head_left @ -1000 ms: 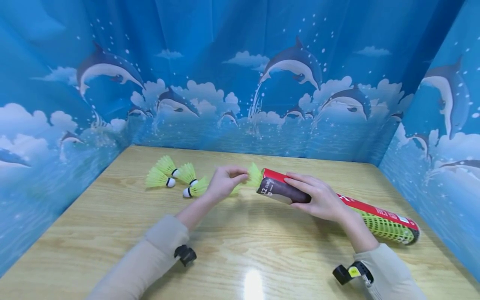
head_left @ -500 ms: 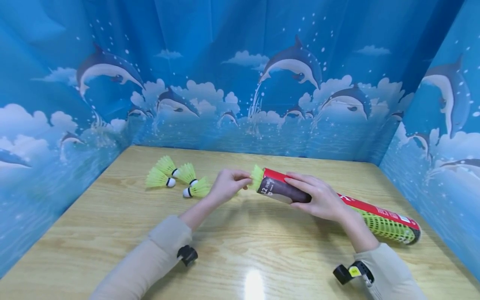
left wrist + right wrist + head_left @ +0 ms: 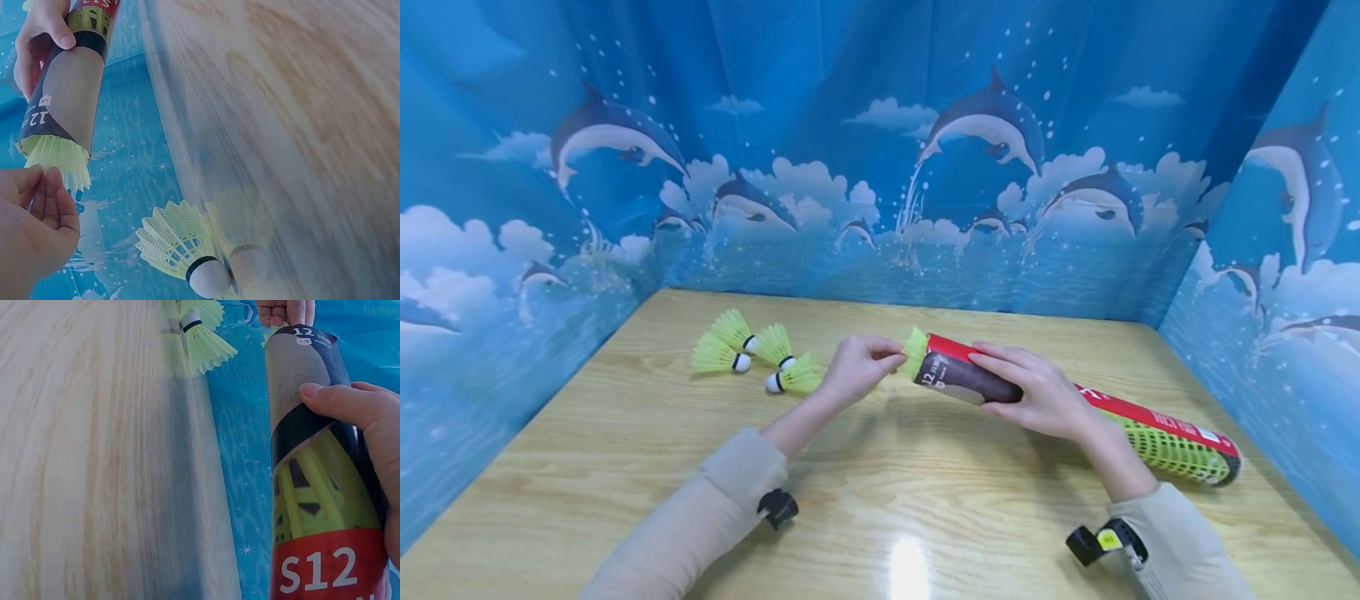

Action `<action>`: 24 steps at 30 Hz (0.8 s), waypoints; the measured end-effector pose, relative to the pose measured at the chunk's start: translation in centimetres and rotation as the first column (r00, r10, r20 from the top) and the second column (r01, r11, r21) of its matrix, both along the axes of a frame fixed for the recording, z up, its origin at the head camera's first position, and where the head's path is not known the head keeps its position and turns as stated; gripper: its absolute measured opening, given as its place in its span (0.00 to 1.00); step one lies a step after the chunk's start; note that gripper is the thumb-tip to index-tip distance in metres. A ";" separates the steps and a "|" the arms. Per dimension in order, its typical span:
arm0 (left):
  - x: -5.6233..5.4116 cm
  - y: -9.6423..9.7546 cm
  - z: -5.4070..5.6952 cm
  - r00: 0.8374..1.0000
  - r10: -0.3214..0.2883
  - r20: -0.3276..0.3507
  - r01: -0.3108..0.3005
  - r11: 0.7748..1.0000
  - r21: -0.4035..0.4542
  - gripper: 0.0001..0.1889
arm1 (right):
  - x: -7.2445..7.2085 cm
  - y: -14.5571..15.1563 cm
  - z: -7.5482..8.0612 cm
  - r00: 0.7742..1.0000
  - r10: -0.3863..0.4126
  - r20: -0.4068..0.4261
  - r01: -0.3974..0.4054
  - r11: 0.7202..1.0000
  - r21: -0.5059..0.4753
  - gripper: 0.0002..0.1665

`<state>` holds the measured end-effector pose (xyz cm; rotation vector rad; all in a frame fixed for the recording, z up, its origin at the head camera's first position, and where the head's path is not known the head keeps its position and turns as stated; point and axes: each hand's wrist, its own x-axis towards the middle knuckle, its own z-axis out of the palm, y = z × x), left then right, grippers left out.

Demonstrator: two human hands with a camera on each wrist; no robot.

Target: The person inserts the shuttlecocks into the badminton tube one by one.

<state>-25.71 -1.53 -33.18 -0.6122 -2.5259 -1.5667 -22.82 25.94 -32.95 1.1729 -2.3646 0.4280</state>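
My left hand pinches the frilled skirt edge of a yellow shuttlecock at the mouth of a shuttlecock tube. Only the skirt sticks out; its cork end is hidden inside. In the left wrist view thumb and fingertips meet at the skirt. My right hand grips the red, black and grey tube from above, around its middle. The tube slants, its open end raised to the left and its far end low at the right. Yellow netting shows through its clear part in the right wrist view.
Several yellow shuttlecocks with white heads lie grouped on the wooden table, left of my left hand. The nearest shuttlecock lies close to that wrist. A blue dolphin-print curtain encloses the table's back and sides.
The shuttlecock has slid further right into the tube, so less of its skirt shows. My left hand has followed it slightly rightward. My right hand and the tube have stayed nearly still.
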 end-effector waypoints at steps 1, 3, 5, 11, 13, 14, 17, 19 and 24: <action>0.0 0.0 0.0 1.000 -0.001 -0.003 0.001 1.000 0.000 0.08 | 0.0 0.0 0.0 1.000 0.001 0.001 -0.001 1.000 0.000 0.38; 0.0 0.0 -0.1 1.000 -0.001 -0.010 0.001 1.000 -0.002 0.08 | -0.1 0.0 0.0 1.000 0.002 0.001 -0.002 1.000 0.001 0.38; -0.1 0.1 -0.1 1.000 -0.002 -0.014 0.002 1.000 -0.004 0.08 | -0.1 0.0 0.0 1.000 0.003 0.000 -0.003 1.000 0.002 0.38; 0.0 0.2 -0.1 1.000 -0.002 -0.007 0.002 1.000 -0.014 0.07 | -0.2 0.0 -0.1 1.000 0.013 -0.002 -0.013 1.000 -0.004 0.39; 0.0 0.3 -0.1 1.000 -0.006 -0.005 0.006 1.000 -0.012 0.06 | -0.3 0.0 -0.1 1.000 0.014 -0.006 -0.014 1.000 -0.006 0.38; 0.0 0.4 -0.1 1.000 -0.009 -0.001 0.009 1.000 -0.011 0.06 | -0.3 0.0 -0.1 1.000 0.016 -0.008 -0.016 1.000 -0.007 0.38; 0.1 0.6 -0.2 1.000 -0.030 -0.007 0.030 0.999 -0.019 0.06 | -0.3 -0.1 -0.1 1.000 0.015 -0.010 -0.016 1.000 -0.007 0.38; 0.1 0.7 -0.2 0.999 -0.048 -0.013 0.048 0.998 -0.029 0.06 | -0.3 -0.1 -0.1 1.000 0.017 -0.009 -0.017 1.000 -0.006 0.38; 0.2 0.9 -0.4 0.996 -0.075 -0.042 0.073 0.996 -0.052 0.06 | -0.2 -0.2 -0.1 1.000 0.009 0.002 -0.009 1.000 0.001 0.37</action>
